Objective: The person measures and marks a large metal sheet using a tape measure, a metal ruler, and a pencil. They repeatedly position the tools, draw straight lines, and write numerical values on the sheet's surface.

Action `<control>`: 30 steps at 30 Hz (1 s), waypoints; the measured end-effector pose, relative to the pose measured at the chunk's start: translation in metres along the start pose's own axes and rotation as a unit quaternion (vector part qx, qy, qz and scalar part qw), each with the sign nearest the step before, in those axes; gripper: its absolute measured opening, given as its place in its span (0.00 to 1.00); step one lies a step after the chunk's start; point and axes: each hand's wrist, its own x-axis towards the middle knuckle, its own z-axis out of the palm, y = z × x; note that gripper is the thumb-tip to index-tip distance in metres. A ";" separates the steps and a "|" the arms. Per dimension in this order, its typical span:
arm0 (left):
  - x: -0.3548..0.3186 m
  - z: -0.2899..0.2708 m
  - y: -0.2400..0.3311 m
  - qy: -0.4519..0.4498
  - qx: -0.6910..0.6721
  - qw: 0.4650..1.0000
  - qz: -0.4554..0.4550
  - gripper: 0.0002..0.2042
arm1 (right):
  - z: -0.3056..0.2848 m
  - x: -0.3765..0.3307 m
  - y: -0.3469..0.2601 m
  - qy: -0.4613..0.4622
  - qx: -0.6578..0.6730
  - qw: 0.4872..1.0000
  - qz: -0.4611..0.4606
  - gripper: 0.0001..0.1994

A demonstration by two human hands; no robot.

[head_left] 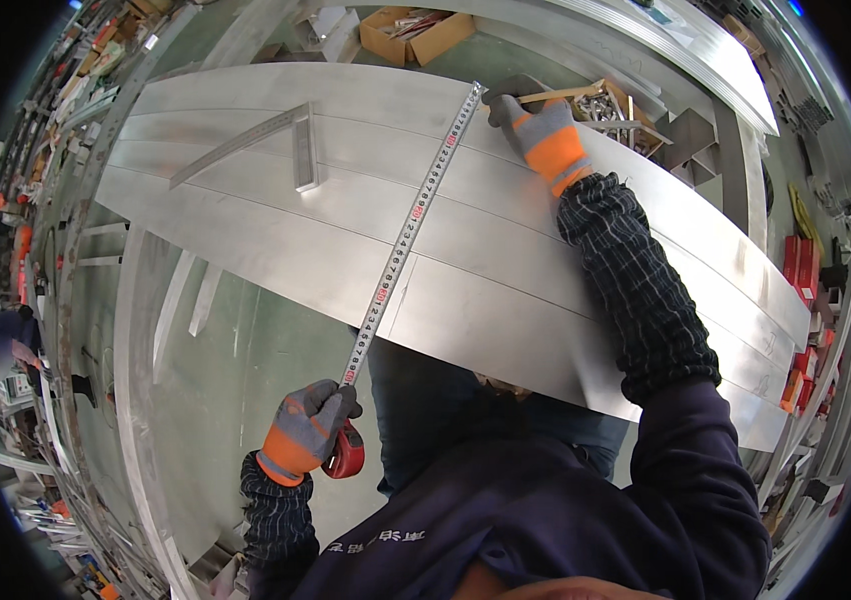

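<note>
Low at the left, my left hand [297, 432], in a grey and orange glove, is closed on a red tape measure [347, 452]. Its blade [402, 243] runs out diagonally across several silvery metal strips [505, 255] lying side by side. The blade's far end lies by the strips' far edge. My right hand [542, 130], gloved alike, is there with curled fingers beside the blade's end. A thin tan stick or edge shows by those fingers; whether I hold it is unclear. On the strips lies a metal square [304, 150] with a slanting blade.
Beyond the strips stand a cardboard box [425, 40] and another box of small metal parts [607, 108]. Metal profiles [140, 350] run along the left side. Red boxes [798, 265] sit at the far right. Another person [10, 345] is at the left rim.
</note>
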 end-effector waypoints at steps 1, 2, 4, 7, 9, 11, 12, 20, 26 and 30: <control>-0.001 0.002 -0.002 0.004 -0.034 0.999 -0.017 0.09 | 0.001 -0.001 -0.006 0.004 -0.061 0.998 -0.005 0.08; -0.001 0.003 -0.002 0.004 -0.043 0.999 -0.027 0.09 | 0.003 0.003 0.011 0.016 -0.091 0.994 -0.055 0.07; 0.004 0.001 0.005 -0.003 -0.056 0.998 -0.038 0.09 | -0.004 0.009 0.042 0.042 -0.122 0.986 -0.106 0.04; 0.001 0.002 0.013 0.025 -0.105 0.990 -0.096 0.15 | 0.005 0.003 0.006 0.031 -0.032 0.998 -0.032 0.04; 0.002 0.002 0.014 0.024 -0.111 0.987 -0.111 0.15 | 0.003 0.003 0.003 0.027 -0.034 0.999 -0.027 0.04; 0.002 0.002 0.011 0.020 -0.088 0.992 -0.085 0.15 | 0.001 0.002 0.001 0.026 -0.039 0.999 -0.018 0.04; 0.002 0.002 0.003 0.017 -0.064 0.996 -0.051 0.15 | 0.000 0.002 -0.001 0.024 -0.043 0.999 -0.013 0.04; 0.001 0.003 -0.009 0.021 -0.022 1.000 0.006 0.11 | -0.001 0.000 -0.003 0.002 -0.125 0.991 -0.056 0.04; 0.003 0.002 -0.008 0.006 0.019 0.999 0.038 0.08 | -0.004 0.005 0.021 0.005 -0.204 0.972 -0.118 0.05; 0.001 0.004 -0.008 0.025 -0.009 0.999 0.026 0.15 | 0.003 0.000 -0.013 0.014 -0.115 0.992 -0.042 0.03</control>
